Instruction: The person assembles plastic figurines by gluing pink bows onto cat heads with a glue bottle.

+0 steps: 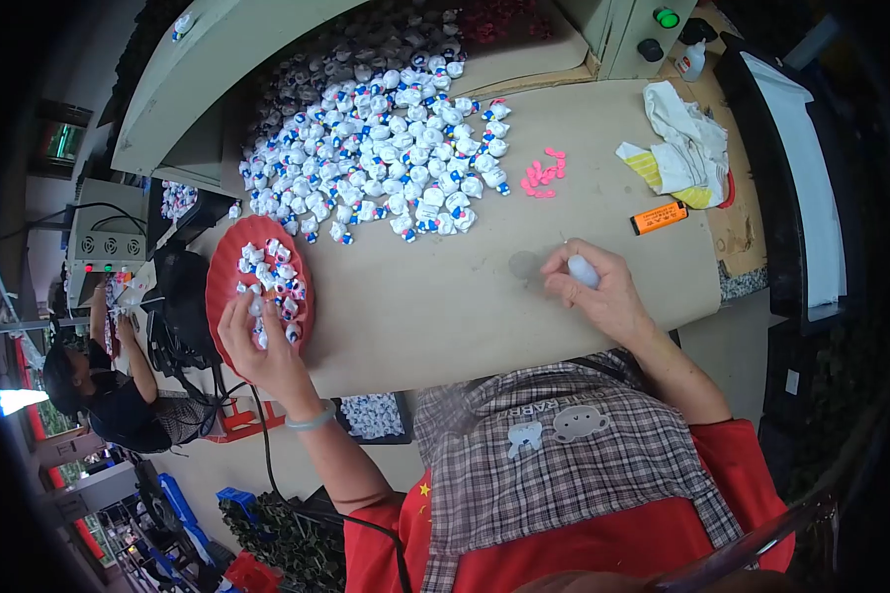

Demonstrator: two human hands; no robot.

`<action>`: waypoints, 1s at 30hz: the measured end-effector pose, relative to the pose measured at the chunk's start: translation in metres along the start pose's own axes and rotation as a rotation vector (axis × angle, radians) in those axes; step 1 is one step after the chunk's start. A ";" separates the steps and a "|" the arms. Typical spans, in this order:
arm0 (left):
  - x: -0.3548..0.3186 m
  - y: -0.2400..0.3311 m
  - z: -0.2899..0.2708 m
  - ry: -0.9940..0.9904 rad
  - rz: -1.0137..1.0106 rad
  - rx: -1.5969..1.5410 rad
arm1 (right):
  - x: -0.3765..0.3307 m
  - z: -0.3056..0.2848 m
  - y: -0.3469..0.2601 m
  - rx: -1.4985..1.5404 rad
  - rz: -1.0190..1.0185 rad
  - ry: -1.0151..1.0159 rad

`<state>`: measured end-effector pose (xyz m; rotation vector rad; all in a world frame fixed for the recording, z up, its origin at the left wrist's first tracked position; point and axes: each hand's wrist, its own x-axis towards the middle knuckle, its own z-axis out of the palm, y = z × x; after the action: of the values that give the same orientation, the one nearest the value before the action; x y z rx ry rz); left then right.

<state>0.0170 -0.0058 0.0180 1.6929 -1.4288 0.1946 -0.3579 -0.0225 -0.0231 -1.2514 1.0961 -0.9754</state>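
Note:
My left hand rests on the near rim of a red round tray, its fingers pinching one small white toy figure among several lying in the tray. My right hand is closed around another small white figure just above the beige table top. A big heap of the same white figures with blue and red spots covers the far part of the table. A few small pink parts lie loose to the right of the heap.
An orange lighter and a crumpled white and yellow cloth lie at the table's right. A grey machine housing stands behind the heap. Another person sits working at the left. A box of white figures sits below the table edge.

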 end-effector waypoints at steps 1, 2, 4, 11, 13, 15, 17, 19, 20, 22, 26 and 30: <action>0.003 0.008 -0.001 -0.003 0.001 0.004 | -0.003 0.002 0.000 0.004 0.003 -0.001; 0.006 0.022 0.006 0.003 0.080 0.128 | -0.002 0.001 0.001 0.010 0.014 -0.002; 0.003 0.043 0.023 -0.042 0.174 0.175 | 0.000 -0.001 0.000 0.018 0.019 -0.011; -0.026 0.097 0.099 -0.421 0.325 -0.184 | -0.003 -0.001 0.003 -0.060 0.046 -0.041; -0.025 0.105 0.113 -0.436 0.384 -0.240 | -0.003 0.000 0.007 -0.106 0.015 -0.042; -0.024 0.113 0.123 -0.447 0.397 -0.190 | -0.003 -0.001 0.009 -0.168 -0.069 -0.022; -0.024 0.118 0.127 -0.455 0.411 -0.134 | -0.003 -0.001 0.004 -0.200 -0.087 -0.027; -0.025 0.122 0.131 -0.471 0.440 -0.029 | -0.002 -0.003 0.003 -0.235 -0.103 -0.028; -0.026 0.124 0.133 -0.472 0.442 -0.031 | -0.001 -0.004 0.004 -0.233 -0.105 -0.027; -0.027 0.125 0.133 -0.459 0.474 -0.017 | 0.000 -0.005 0.004 -0.230 -0.110 -0.032; -0.029 0.120 0.123 -0.436 0.488 -0.003 | 0.003 -0.001 0.009 -0.174 -0.106 -0.045; -0.043 0.116 0.118 -0.375 0.281 -0.361 | 0.002 0.005 0.007 -0.077 0.061 -0.022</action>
<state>-0.1432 -0.0503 -0.0191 1.2712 -1.8513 -0.2305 -0.3526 -0.0229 -0.0307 -1.2807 1.1573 -0.8783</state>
